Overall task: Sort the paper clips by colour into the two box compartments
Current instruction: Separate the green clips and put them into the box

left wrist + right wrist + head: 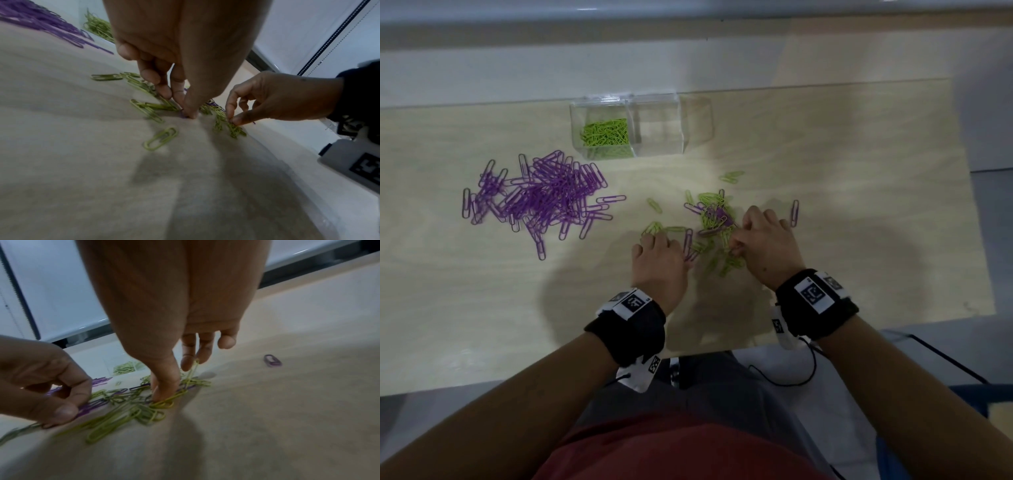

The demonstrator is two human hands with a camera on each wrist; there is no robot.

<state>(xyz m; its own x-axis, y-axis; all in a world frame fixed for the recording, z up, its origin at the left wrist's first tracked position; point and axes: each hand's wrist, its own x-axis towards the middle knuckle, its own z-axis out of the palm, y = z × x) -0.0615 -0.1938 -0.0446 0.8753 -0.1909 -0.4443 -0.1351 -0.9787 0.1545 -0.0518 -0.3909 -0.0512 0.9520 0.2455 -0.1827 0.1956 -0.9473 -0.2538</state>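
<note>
A clear two-compartment box (626, 100) stands at the table's far edge; its left compartment holds green clips (606, 133), and its right one looks empty. Left of centre lies a large purple pile (541, 192). In front of me a mixed heap (714, 214) of green and purple clips is spread out. My left hand (186, 113) pinches a purple clip (86, 408) against the table at the heap's left side. At the heap's right side, my right hand (162, 398) pinches a green clip (164, 404) between thumb and forefinger.
One purple clip (794, 212) lies alone to the right of my right hand. Loose green clips (732, 176) are scattered between the heap and the box. A single green clip (161, 140) lies near my left wrist. The table's front edge (619, 366) is close to my body.
</note>
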